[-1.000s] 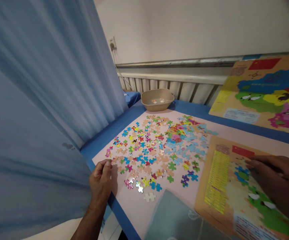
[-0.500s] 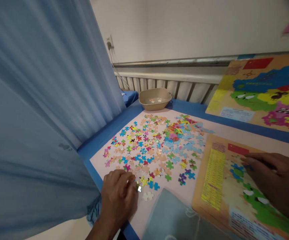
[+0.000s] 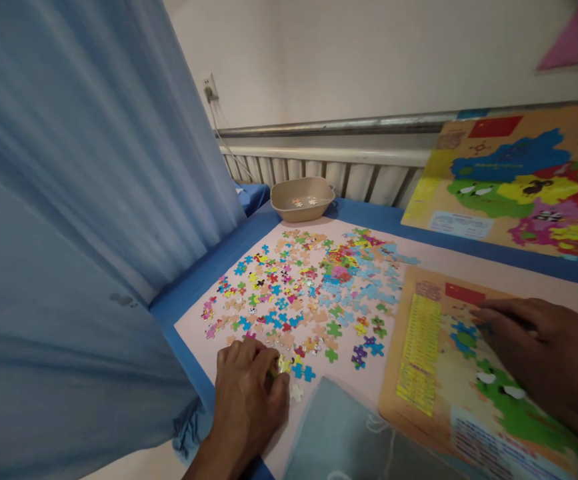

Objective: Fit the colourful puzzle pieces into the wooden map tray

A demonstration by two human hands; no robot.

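So, picking and placing looks like the step in hand: the person's left hand [image 3: 253, 390] is down at the near edge of a spread of loose, multicoloured jigsaw pieces [image 3: 309, 374], its fingers curled in toward the thumb. A yellow-green sliver shows by the thumb, but whether it's gripped or just lying beneath, I cannot tell. Over on the other side, the right hand [image 3: 543, 353] hovers above a tan rectangular puzzle board [image 3: 393, 373] with a red flag and yellow text panel, fingers drawn together beside a small blue patch [image 3: 463, 337]; any piece between them is too hidden to call. My read: the next move calls for a light fingertip pinch and a careful turn to match an outline. The pieces lie on a pale pink sheet [image 3: 356, 393], crowded and touching in places, so singling one out could nudge its neighbours. And the right hand masks much of the board! Nearby, a grey-blue cloth [image 3: 339, 440] reaches the board's near corner, a pale-blue curtain [image 3: 93, 233] hangs at the left, a beige oval basin [image 3: 303, 213] holds a few pieces, and a colourful finished map panel [image 3: 461, 225] leans behind.
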